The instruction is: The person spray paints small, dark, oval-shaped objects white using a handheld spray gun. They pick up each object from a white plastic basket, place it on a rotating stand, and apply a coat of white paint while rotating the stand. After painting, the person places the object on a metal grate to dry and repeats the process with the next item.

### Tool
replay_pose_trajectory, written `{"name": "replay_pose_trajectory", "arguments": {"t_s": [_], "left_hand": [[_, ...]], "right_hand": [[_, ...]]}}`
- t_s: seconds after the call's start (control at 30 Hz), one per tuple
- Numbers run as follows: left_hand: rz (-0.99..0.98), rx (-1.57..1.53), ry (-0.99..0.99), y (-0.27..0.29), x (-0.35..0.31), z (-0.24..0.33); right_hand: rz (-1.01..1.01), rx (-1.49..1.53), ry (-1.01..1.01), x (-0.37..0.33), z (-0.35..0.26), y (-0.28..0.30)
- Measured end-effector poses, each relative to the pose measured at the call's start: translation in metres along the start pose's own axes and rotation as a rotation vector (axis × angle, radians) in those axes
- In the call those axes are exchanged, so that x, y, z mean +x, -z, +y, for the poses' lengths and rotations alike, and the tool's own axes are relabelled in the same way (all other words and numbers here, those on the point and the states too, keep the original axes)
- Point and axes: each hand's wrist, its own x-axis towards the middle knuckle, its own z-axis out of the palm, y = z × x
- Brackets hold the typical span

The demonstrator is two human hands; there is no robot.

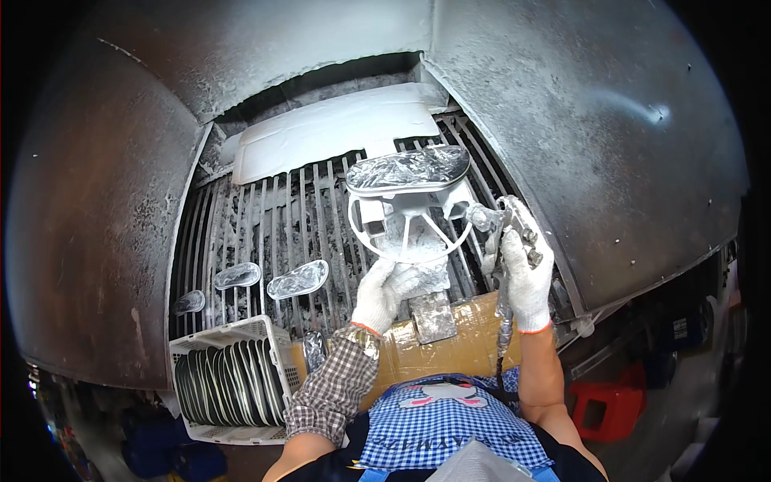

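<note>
In front of me stands a white-coated wheel-shaped stand with spokes and a round rim. An oval piece with a dark, crinkled film-covered top rests on it. My left hand, in a white knit glove, grips the near side of the rim, its fingertips partly hidden. A grimy grey spray gun is in my gloved right hand, fingers wrapped round its handle. Its nozzle points left at the stand, close to the rim. A wrapped hose hangs down from the gun.
Dusty metal walls enclose a slatted rack. White cardboard lies at the back. Film-wrapped oval pieces sit on the slats. A white basket of upright dark plates stands near left; brown cardboard covers the front edge. A red stool is lower right.
</note>
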Motion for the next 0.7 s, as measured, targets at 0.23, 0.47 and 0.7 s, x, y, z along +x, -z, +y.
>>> {"name": "replay_pose_trajectory", "arguments": {"t_s": [0.23,0.47,0.7], "left_hand": [[0.024,0.009,-0.045,0.007,0.000,0.006],[0.033,-0.021,-0.062,0.007,-0.002,0.014],[0.050,-0.038,-0.076,0.014,0.000,0.018]], "right_hand": [[0.022,0.028,0.012,0.000,-0.005,0.012],[0.059,-0.089,0.067,-0.011,-0.015,0.008],[0.050,-0.001,-0.019,-0.018,-0.015,0.003]]}}
